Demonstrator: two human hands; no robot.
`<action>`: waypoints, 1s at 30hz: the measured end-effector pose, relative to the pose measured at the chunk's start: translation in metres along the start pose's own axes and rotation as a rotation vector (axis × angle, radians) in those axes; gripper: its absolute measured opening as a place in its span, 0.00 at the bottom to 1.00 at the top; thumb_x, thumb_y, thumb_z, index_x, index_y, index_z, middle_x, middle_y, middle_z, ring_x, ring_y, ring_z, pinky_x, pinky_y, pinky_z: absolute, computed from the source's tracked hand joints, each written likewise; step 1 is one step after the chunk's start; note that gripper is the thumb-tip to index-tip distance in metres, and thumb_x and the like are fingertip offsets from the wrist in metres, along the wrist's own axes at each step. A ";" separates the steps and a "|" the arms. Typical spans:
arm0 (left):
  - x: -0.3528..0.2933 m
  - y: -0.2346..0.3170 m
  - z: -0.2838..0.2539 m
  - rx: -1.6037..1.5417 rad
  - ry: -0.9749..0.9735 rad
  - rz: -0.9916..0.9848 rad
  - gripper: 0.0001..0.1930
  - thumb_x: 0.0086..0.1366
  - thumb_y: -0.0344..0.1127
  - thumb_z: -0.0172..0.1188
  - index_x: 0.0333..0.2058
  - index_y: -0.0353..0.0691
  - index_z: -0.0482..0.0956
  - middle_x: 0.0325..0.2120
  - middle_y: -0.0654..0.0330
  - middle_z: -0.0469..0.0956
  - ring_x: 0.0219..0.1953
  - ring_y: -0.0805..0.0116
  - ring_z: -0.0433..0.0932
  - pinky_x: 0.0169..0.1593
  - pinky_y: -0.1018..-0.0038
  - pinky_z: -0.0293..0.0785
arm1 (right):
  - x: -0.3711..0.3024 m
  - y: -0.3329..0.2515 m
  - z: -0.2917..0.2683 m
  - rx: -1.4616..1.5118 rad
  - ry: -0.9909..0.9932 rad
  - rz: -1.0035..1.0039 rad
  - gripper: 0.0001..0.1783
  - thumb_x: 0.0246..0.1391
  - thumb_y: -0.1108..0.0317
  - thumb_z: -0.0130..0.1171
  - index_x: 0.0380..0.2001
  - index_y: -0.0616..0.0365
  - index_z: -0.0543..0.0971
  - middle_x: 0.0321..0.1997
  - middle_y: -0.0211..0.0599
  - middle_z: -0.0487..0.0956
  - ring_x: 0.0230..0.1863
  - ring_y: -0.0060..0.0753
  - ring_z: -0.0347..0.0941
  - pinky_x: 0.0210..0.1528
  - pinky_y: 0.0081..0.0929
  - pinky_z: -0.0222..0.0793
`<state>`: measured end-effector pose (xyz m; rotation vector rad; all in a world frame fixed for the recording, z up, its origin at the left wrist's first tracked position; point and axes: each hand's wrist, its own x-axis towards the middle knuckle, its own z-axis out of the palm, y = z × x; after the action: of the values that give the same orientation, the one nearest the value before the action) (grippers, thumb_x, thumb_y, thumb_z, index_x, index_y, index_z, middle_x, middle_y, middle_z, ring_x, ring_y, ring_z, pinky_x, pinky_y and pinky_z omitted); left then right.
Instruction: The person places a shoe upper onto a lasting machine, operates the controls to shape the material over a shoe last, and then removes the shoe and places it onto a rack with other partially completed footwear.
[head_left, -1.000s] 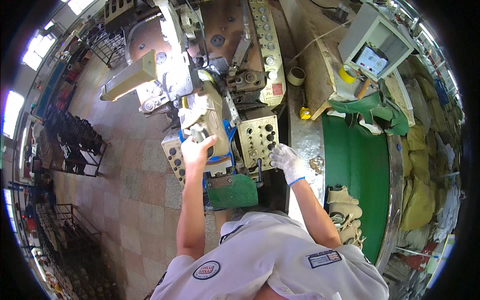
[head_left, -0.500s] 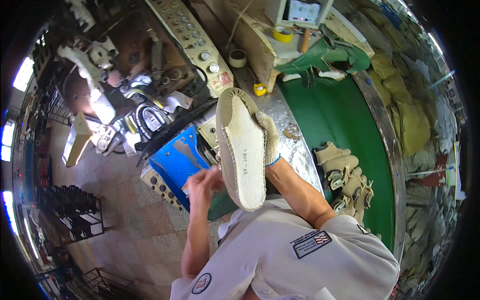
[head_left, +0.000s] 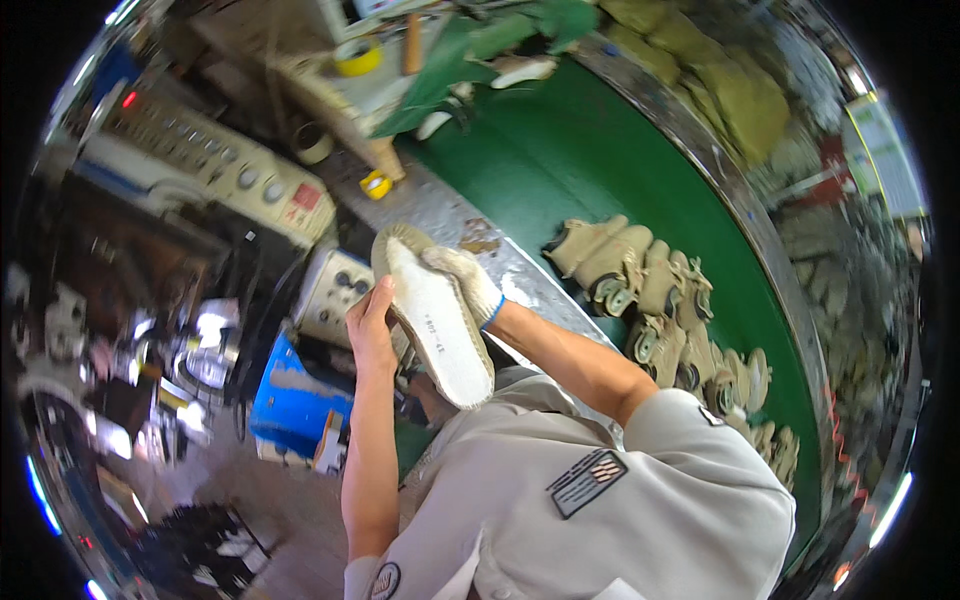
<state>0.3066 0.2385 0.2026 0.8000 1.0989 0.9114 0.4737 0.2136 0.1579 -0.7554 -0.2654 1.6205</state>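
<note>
A beige shoe upper (head_left: 436, 318) is held in front of my chest, its pale stitched bottom facing up and its toe pointing away from me. My right hand (head_left: 466, 279), in a knitted glove with a blue cuff, is closed around the right side of it near the toe. On the opposite side my bare left hand (head_left: 372, 325) grips the edge, thumb up along the rim; its other fingers are mostly hidden beneath the shoe.
Several beige shoes (head_left: 660, 290) lie on the green conveyor belt (head_left: 560, 140) at right. A metal ledge (head_left: 480, 235), yellow tape measure (head_left: 376, 185) and yellow tape roll (head_left: 358, 57) are ahead. Left stand a control panel (head_left: 215, 160), a blue machine cover (head_left: 290, 400) and machinery.
My view has swung right toward the belt, showing more shoes. My left hand, blurred and beside the shoe before, now grips its left edge. The right hand keeps its hold.
</note>
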 end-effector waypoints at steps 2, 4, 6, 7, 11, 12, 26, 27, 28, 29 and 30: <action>0.021 -0.021 -0.015 0.372 -0.052 -0.015 0.25 0.71 0.47 0.62 0.50 0.24 0.82 0.41 0.56 0.83 0.43 0.69 0.77 0.50 0.72 0.73 | 0.020 -0.017 -0.026 0.040 0.042 0.144 0.22 0.57 0.58 0.68 0.46 0.66 0.83 0.40 0.41 0.86 0.35 0.34 0.84 0.38 0.32 0.82; 0.024 -0.042 -0.025 0.450 -0.008 0.049 0.26 0.73 0.44 0.61 0.59 0.26 0.76 0.50 0.51 0.81 0.50 0.64 0.80 0.55 0.72 0.74 | 0.043 -0.051 -0.083 -0.128 0.145 0.141 0.23 0.55 0.54 0.69 0.46 0.63 0.84 0.39 0.43 0.86 0.35 0.37 0.84 0.39 0.37 0.82; 0.008 -0.035 -0.042 0.580 0.103 0.199 0.23 0.73 0.38 0.62 0.58 0.24 0.75 0.51 0.49 0.82 0.51 0.64 0.80 0.58 0.70 0.74 | 0.055 -0.103 -0.128 -0.376 0.272 0.169 0.28 0.55 0.48 0.66 0.49 0.60 0.83 0.41 0.44 0.86 0.37 0.41 0.84 0.43 0.41 0.81; 0.002 -0.034 -0.064 0.719 0.171 0.184 0.23 0.71 0.35 0.64 0.58 0.25 0.74 0.51 0.45 0.82 0.50 0.62 0.81 0.55 0.67 0.77 | 0.067 -0.128 -0.158 -0.498 0.338 0.208 0.32 0.57 0.43 0.63 0.52 0.60 0.82 0.42 0.45 0.86 0.38 0.43 0.85 0.45 0.43 0.80; -0.051 -0.036 -0.133 1.289 0.446 0.353 0.20 0.71 0.39 0.63 0.52 0.28 0.79 0.46 0.39 0.83 0.46 0.40 0.82 0.51 0.57 0.77 | 0.120 -0.189 -0.243 -1.791 0.700 0.253 0.31 0.61 0.38 0.53 0.44 0.54 0.88 0.50 0.44 0.86 0.49 0.44 0.84 0.50 0.42 0.78; -0.066 -0.038 -0.143 1.494 0.491 0.377 0.20 0.71 0.39 0.62 0.52 0.27 0.79 0.47 0.39 0.81 0.44 0.38 0.81 0.50 0.54 0.77 | 0.128 -0.184 -0.267 -2.157 0.592 0.373 0.28 0.61 0.41 0.54 0.42 0.52 0.89 0.52 0.43 0.85 0.52 0.44 0.83 0.50 0.44 0.78; -0.079 -0.038 -0.111 1.872 0.599 0.379 0.12 0.69 0.42 0.61 0.44 0.42 0.84 0.46 0.46 0.81 0.46 0.43 0.80 0.48 0.50 0.78 | 0.436 -0.167 -0.261 -1.409 0.699 0.174 0.29 0.49 0.44 0.67 0.44 0.57 0.86 0.47 0.49 0.86 0.50 0.50 0.83 0.49 0.39 0.79; -0.088 -0.043 -0.112 1.869 0.629 0.368 0.12 0.69 0.42 0.60 0.44 0.42 0.84 0.46 0.46 0.81 0.46 0.42 0.80 0.48 0.50 0.78 | 0.467 -0.152 -0.253 -1.330 0.712 0.140 0.28 0.49 0.45 0.67 0.45 0.57 0.86 0.47 0.49 0.86 0.50 0.50 0.83 0.50 0.39 0.79; -0.094 -0.048 -0.115 1.873 0.640 0.359 0.12 0.69 0.42 0.60 0.44 0.42 0.84 0.46 0.46 0.81 0.46 0.42 0.80 0.49 0.50 0.78 | 0.496 -0.133 -0.248 -1.293 0.718 0.124 0.28 0.50 0.46 0.67 0.45 0.57 0.85 0.48 0.49 0.85 0.51 0.50 0.83 0.50 0.40 0.79; -0.082 -0.045 -0.119 1.871 0.603 0.382 0.13 0.69 0.42 0.60 0.44 0.41 0.84 0.46 0.46 0.81 0.45 0.42 0.80 0.49 0.50 0.78 | 0.510 -0.128 -0.256 -1.236 0.796 0.098 0.28 0.50 0.46 0.66 0.46 0.58 0.84 0.48 0.49 0.85 0.51 0.50 0.83 0.51 0.40 0.79; -0.071 -0.042 -0.123 1.827 0.563 0.388 0.13 0.70 0.42 0.60 0.43 0.40 0.84 0.45 0.46 0.81 0.45 0.43 0.80 0.49 0.51 0.77 | 0.523 -0.129 -0.265 -1.191 0.862 0.079 0.28 0.51 0.47 0.66 0.47 0.58 0.84 0.49 0.49 0.85 0.51 0.49 0.83 0.51 0.40 0.79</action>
<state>0.1838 0.1676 0.1601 2.3593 2.2970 0.1520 0.7271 0.6714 -0.1370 -2.2833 -0.5661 0.9355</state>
